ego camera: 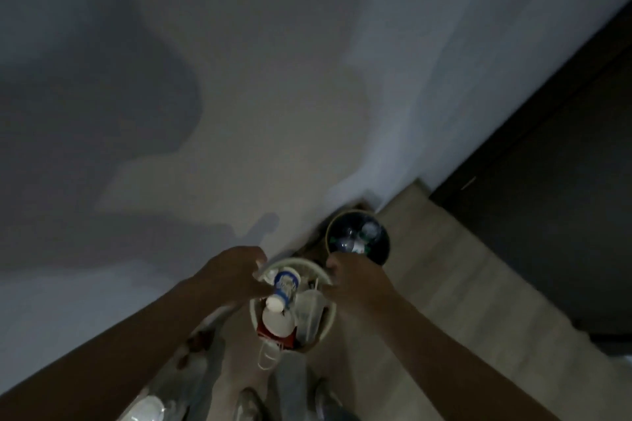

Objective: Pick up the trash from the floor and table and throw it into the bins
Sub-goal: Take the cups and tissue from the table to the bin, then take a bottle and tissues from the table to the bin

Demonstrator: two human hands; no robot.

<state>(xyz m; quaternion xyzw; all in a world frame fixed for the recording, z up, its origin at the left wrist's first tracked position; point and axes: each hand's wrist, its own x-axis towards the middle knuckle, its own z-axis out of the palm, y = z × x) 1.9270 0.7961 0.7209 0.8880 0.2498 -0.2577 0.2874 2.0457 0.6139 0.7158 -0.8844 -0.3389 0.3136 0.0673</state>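
Note:
A cream bin (329,319) stands on the floor against the wall, heaped with trash. On top of the heap a blue-and-white paper cup (285,285) lies tilted above a red carton (273,338) and clear plastic cups (307,313). My left hand (236,272) is at the bin's left rim, its fingers curled right beside the cup; the dim, blurred frame hides whether it holds anything. My right hand (355,278) is at the right rim with its fingers curled down, its grip unclear. Behind it, a dark bin (383,251) holds clear bottles.
Both bins sit along the pale wall (273,113). Light wood floor (444,277) runs to the right, up to a dark door (547,181). Blurred pale items (150,408) lie on the floor at the lower left. My shoes (248,405) show at the bottom edge.

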